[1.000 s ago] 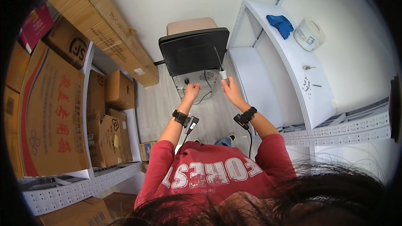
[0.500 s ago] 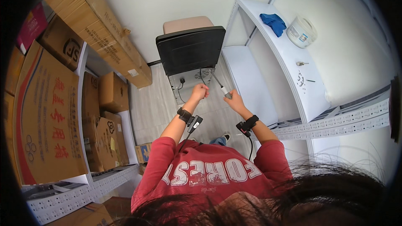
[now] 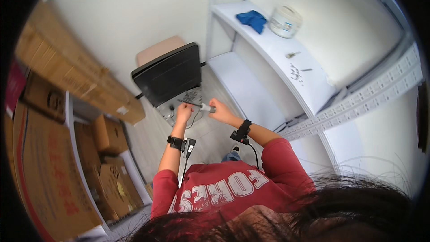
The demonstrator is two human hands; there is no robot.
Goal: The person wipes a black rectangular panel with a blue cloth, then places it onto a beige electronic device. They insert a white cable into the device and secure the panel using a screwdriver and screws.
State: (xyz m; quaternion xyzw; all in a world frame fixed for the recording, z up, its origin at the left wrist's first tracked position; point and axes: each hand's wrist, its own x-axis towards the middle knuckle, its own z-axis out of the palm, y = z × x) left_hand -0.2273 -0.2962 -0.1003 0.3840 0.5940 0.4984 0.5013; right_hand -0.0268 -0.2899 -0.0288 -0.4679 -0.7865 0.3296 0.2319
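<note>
My right hand (image 3: 218, 111) grips a screwdriver (image 3: 207, 107) by its grey and white handle, its dark shaft pointing left. My left hand (image 3: 183, 113) is closed by the shaft; whatever its fingers hold is hidden. Ahead of both hands stands a large black panel (image 3: 170, 76), tilted, above a grey metal casing (image 3: 166, 113) with a vent grille and a dark cord. A pinkish-beige padded piece (image 3: 159, 50) shows behind the panel.
To the right, a white shelf (image 3: 251, 40) bears a blue cloth (image 3: 253, 20), a white bucket (image 3: 285, 21), a small metal bit (image 3: 292, 55) and several loose screws (image 3: 295, 72). Cardboard boxes (image 3: 49, 166) fill the left shelving, and a tall carton (image 3: 85, 76) leans at the back left.
The view has swung to the right, so the panel and shelves shift left in the picture. The screwdriver has turned from pointing up at the casing to lying sideways, its shaft near my left hand.
</note>
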